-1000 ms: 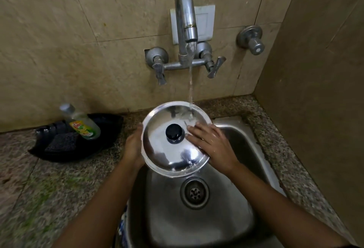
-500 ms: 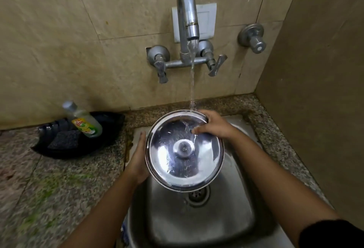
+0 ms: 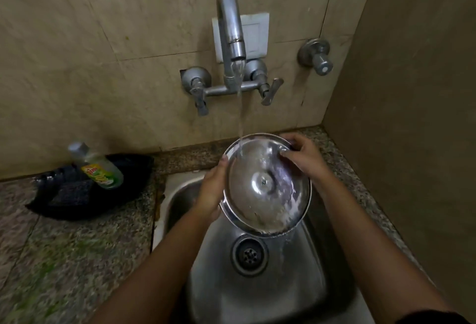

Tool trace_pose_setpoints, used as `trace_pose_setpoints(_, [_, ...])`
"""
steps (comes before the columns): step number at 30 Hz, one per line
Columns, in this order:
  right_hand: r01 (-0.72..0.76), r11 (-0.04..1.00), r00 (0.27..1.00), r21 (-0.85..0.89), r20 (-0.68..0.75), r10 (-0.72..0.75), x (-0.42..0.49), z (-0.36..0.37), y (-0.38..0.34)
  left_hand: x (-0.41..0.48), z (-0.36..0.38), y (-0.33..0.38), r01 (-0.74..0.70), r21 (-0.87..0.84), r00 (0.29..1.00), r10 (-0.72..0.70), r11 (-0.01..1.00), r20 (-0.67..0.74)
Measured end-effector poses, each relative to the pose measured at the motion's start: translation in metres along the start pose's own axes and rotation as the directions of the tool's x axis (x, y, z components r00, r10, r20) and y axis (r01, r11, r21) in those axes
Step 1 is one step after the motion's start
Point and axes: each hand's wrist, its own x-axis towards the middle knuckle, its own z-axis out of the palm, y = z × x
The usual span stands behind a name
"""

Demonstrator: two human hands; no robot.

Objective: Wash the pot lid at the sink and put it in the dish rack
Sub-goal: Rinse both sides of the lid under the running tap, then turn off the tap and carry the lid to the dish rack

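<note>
I hold the pot lid [image 3: 266, 187] over the sink [image 3: 257, 290], its hollow underside turned up toward me and tilted so water runs off its near edge above the drain [image 3: 249, 253]. My left hand [image 3: 210, 191] grips the lid's left rim, thumb on the edge. My right hand [image 3: 302, 155] clasps the far right rim, fingers curled onto the inner face. The tap [image 3: 231, 40] pours a stream onto the lid's far edge. On the worktop [image 3: 77, 251] near its back edge, a soap bottle [image 3: 96, 166] leans in a black tray [image 3: 85, 205].
</note>
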Motion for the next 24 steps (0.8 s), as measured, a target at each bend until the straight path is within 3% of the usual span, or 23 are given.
trace_pose_setpoints(8, [0.255,0.967,0.945,0.013,-0.217,-0.246,0.032,0.031,-0.056,0.013,-0.003,0.026,-0.055,-0.071,0.98,0.04,0.996,-0.193])
trace_pose_setpoints(14, [0.309,0.936,0.815,-0.167,-0.461,-0.351,0.038,0.049,-0.09,0.002,-0.023,0.044,-0.132,0.003,0.957,0.128,0.991,-0.261])
trace_pose_setpoints(21, [0.266,0.877,0.839,-0.4,-0.352,-0.415,0.035,0.047,-0.088,-0.022,-0.028,0.052,-0.103,0.017,0.956,0.104,0.995,-0.273])
trace_pose_setpoints(24, [0.222,0.874,0.905,-0.432,-0.243,-0.35,0.017,0.038,-0.085,-0.032,-0.026,0.054,-0.067,-0.004,0.959,0.063,0.998,-0.278])
